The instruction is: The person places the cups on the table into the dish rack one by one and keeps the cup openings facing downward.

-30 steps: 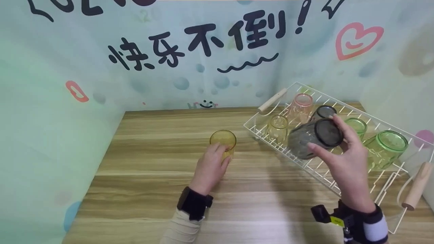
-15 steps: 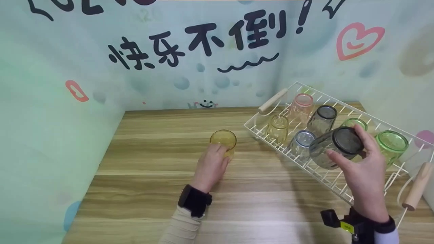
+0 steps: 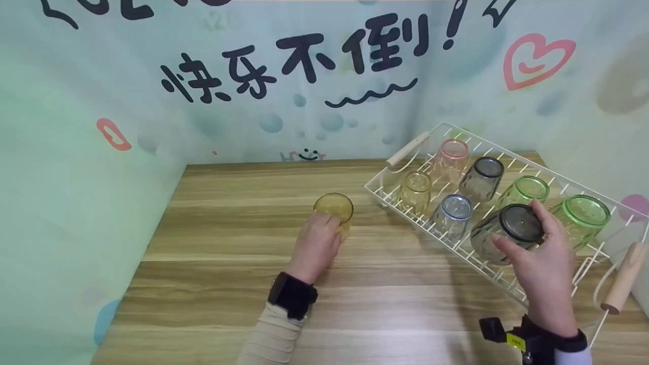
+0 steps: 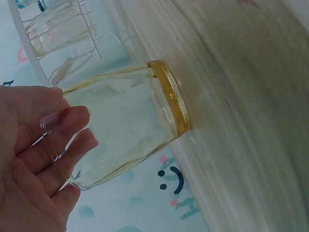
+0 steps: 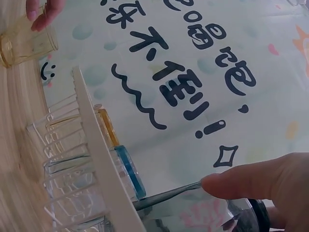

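My left hand point(image 3: 314, 246) grips the rim of an amber glass point(image 3: 334, 203), which stands mouth up on the wooden table; the left wrist view shows fingers over the rim and the thick amber base point(image 4: 171, 96) at the tabletop. Over the front of a white wire rack point(image 3: 557, 176), my right hand point(image 3: 547, 268) holds a dark grey glass point(image 3: 492, 235) base up and tilted, thumb on one side and fingers on the other. Its mouth points down toward the rack, between a blue glass point(image 3: 455, 215) and a green glass point(image 3: 585, 215). The mouth is partly hidden among the wires.
Also upside down in the rack are a pink glass point(image 3: 451, 157), a small yellow glass point(image 3: 416, 190), a second grey glass point(image 3: 481, 177) and a second green glass point(image 3: 527, 188). Wooden handles point(image 3: 408, 149) project at the rack's ends. A printed cloth point(image 3: 253, 126) hangs behind the table.
My right hand has moved the grey glass right and then lower toward the rack, uncovering the blue glass. My left hand stays at the amber glass, nearly still.
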